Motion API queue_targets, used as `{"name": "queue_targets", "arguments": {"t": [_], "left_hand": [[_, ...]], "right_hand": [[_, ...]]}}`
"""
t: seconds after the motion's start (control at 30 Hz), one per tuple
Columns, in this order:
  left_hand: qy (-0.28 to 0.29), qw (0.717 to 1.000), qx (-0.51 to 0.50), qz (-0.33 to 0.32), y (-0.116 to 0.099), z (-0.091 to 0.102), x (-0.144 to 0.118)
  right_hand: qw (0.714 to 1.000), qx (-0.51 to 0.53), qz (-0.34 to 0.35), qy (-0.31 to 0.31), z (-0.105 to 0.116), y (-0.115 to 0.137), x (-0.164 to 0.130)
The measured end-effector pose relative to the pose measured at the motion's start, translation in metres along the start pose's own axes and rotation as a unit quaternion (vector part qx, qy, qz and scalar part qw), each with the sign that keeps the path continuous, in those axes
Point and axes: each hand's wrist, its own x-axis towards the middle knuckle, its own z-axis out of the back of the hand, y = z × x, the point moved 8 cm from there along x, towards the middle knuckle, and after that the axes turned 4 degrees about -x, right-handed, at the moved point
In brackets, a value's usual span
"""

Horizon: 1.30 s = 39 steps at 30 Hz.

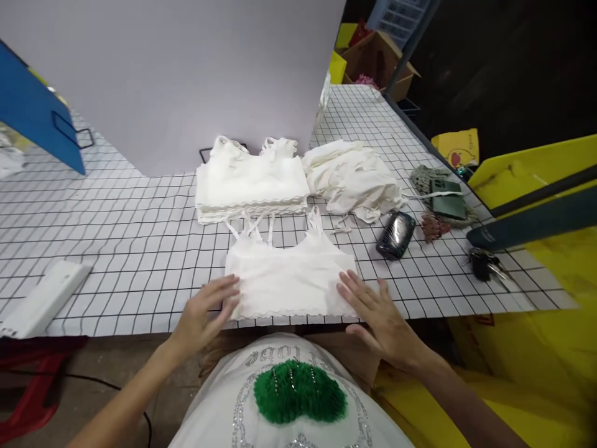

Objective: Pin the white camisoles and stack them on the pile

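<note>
The white top (289, 277) looks light, soft and limp, best taken at its side edges. Left hand (208, 311) and right hand (380, 314) lie flat and open on those edges, gripping nothing.

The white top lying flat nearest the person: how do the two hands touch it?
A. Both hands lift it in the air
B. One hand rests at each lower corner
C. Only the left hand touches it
B: the left hand and right hand lie flat at the lower corners of the white top.
</note>
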Motion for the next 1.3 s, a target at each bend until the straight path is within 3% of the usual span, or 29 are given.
{"name": "queue_targets", "arguments": {"t": [0.1,0.23,0.4,0.53,0.63,0.77,0.87,0.93,1.03,1.13,1.2,1.3], "left_hand": [[-0.083,0.993,-0.003,0.086,0.035,0.024,0.036],[-0.049,0.973,0.015,0.227,0.081,0.019,0.085],[-0.037,0.958,-0.039,0.280,0.099,0.001,0.101],[-0.054,0.963,-0.081,0.251,0.096,-0.003,0.100],[-0.069,0.966,-0.075,0.239,0.101,0.006,0.104],[-0.098,0.977,-0.059,0.179,0.100,0.030,0.123],[-0.054,0.994,-0.051,0.075,0.084,0.033,0.143],[-0.003,0.998,-0.042,0.043,0.078,0.029,0.153],[0.042,0.997,-0.025,0.064,0.081,0.025,0.158],[0.027,0.993,-0.043,0.108,0.084,0.035,0.152],[0.037,0.982,-0.113,0.146,0.085,0.041,0.142],[0.089,0.939,-0.258,0.210,0.079,0.042,0.121]], "right_hand": [[0.996,0.033,0.008,-0.086,0.026,-0.012,0.039],[0.982,0.121,0.063,-0.132,0.034,-0.006,0.132],[0.988,0.154,0.016,-0.030,-0.018,0.008,0.242],[0.997,0.051,-0.059,0.019,-0.052,0.018,0.288],[0.997,-0.005,-0.073,0.029,-0.062,0.024,0.301],[0.996,0.021,-0.082,-0.002,-0.062,0.023,0.297],[0.996,0.050,-0.060,-0.040,-0.055,0.023,0.288],[0.995,0.060,-0.020,-0.076,-0.047,0.028,0.283],[0.988,0.081,0.021,-0.126,-0.037,0.032,0.276],[0.985,0.110,0.015,-0.135,-0.034,0.029,0.272],[0.983,0.130,0.012,-0.130,-0.034,0.027,0.271],[0.979,0.155,0.025,-0.126,-0.035,0.028,0.270]]}}
